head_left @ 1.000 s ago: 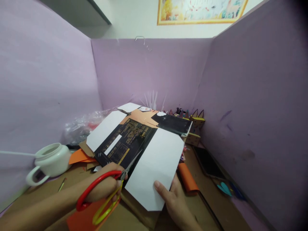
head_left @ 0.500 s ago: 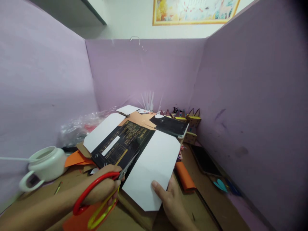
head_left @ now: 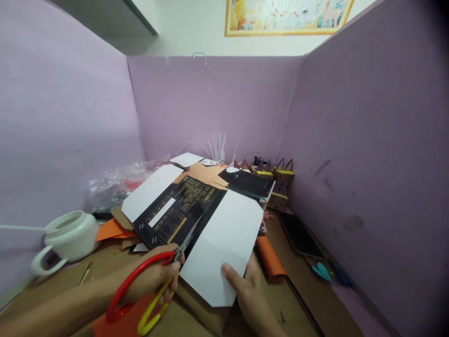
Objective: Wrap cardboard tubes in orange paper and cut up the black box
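Observation:
My left hand (head_left: 150, 276) is closed round the red and yellow handles of a pair of scissors (head_left: 164, 269). Its blades point up and right along the edge between the black printed panel and the white flap of a flattened cardboard box (head_left: 196, 210). My right hand (head_left: 250, 292) grips the near white flap of that box, thumb on top and fingers underneath, and holds the box tilted above the table.
A white jug-like container (head_left: 68, 238) stands at the left, with crumpled clear plastic (head_left: 115, 185) behind it. Orange paper pieces (head_left: 270, 260) lie under and beside the box. A dark phone (head_left: 300, 236), small paper boxes (head_left: 282, 180) and teal paper shapes (head_left: 324, 271) sit at the right. Purple partitions wall in the brown table (head_left: 301, 299).
The scissor blades have closed a little along the panel edge. Both hands and the box stay in about the same place; the view has shifted slightly.

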Motion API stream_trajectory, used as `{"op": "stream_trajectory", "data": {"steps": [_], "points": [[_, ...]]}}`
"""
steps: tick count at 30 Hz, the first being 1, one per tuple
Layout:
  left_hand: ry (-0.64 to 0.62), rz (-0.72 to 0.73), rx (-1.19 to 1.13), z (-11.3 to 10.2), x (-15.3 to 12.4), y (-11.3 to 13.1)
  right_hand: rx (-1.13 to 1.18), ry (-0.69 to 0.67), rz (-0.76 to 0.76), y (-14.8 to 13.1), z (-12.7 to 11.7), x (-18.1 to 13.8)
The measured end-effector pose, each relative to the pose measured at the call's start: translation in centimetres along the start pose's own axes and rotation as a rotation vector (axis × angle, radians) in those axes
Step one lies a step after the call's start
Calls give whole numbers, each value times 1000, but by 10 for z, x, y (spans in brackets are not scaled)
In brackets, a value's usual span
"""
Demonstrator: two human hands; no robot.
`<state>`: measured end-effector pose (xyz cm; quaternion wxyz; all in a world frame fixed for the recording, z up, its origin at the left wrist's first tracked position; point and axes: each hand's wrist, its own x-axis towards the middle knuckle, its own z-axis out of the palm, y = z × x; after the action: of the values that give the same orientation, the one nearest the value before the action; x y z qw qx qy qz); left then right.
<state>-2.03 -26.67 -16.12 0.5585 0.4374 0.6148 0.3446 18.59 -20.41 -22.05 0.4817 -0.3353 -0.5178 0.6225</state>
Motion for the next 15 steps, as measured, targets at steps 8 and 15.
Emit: {"op": "stream_trajectory", "data": {"steps": [8, 15], "points": [[-50, -131, 198, -11, 6, 30, 23, -27, 29, 1, 1, -5], [-51, -123, 269, -7, 2, 45, 11, -44, 18, -1, 0, -4]]}}
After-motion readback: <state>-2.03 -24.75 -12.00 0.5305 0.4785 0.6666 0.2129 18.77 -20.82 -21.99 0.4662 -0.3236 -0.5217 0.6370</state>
